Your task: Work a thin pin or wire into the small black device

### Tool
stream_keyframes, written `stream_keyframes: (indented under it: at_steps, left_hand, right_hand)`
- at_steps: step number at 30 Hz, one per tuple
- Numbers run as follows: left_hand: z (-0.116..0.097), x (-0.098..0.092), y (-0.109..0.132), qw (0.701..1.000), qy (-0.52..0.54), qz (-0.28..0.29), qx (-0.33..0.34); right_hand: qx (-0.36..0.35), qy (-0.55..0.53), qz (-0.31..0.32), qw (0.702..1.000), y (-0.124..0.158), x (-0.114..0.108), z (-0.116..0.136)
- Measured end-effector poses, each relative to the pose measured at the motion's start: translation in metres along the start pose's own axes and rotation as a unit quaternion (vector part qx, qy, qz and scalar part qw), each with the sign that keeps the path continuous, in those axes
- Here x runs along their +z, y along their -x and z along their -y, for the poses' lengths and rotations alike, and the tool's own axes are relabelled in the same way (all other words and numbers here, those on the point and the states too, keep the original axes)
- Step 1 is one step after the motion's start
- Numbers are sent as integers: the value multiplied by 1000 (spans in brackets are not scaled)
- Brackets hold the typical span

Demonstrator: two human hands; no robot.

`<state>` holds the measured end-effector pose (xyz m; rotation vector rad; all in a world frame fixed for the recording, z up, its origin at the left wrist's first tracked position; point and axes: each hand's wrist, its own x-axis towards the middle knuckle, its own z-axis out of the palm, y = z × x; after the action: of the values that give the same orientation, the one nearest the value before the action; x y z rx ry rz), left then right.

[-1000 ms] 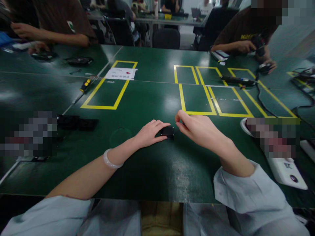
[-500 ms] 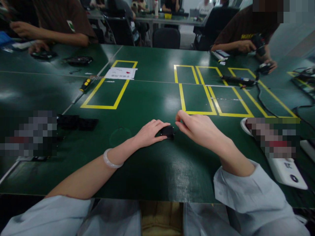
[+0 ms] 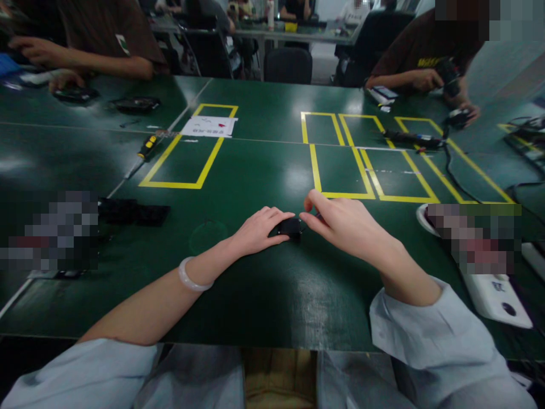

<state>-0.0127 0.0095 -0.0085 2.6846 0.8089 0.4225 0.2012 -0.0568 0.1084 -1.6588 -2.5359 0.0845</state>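
The left hand (image 3: 258, 230) stays where it was, its grip clamped on one small black block (image 3: 290, 227) on the green tabletop (image 3: 264, 170), just beside the right hand (image 3: 347, 224). The right thumb is nearer the block than before, and one thin dark bit (image 3: 318, 215) shows by it; I cannot tell if that grip is closed. Farther out, left to right: one yellow and black screwdriver (image 3: 148, 146), one white paper (image 3: 207, 126), one long white thing (image 3: 489, 298)

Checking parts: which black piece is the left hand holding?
The small block in the left hand, beside the right hand; the black pieces at near left lie untouched.
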Motion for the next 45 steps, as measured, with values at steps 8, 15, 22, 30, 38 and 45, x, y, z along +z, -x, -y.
stream_keyframes:
  at_steps: [8, 15, 22, 30, 38, 45]
  left_hand:
    - [-2, -2, 0, 1000, -1, 4, 0]
    - [-3, -3, -1, 1000, 1, 4, -1]
    - [-2, -2, 0, 1000, 3, 4, 1]
    - [-2, -2, 0, 1000, 4, 5, 3]
    - [-2, -2, 0, 1000, 0, 2, 2]
    - [-2, -3, 0, 1000, 2, 3, 3]
  right_hand:
    - [3, 6, 7, 1000, 0, -1, 0]
    - [1, 5, 4, 1000, -1, -1, 0]
    - [-1, 2, 8, 1000, -1, 0, 0]
    - [-2, -3, 9, 1000, -1, -1, -1]
    - [-3, -10, 7, 1000, -2, -1, 1]
    - [-8, -10, 2, 1000, -1, 1, 0]
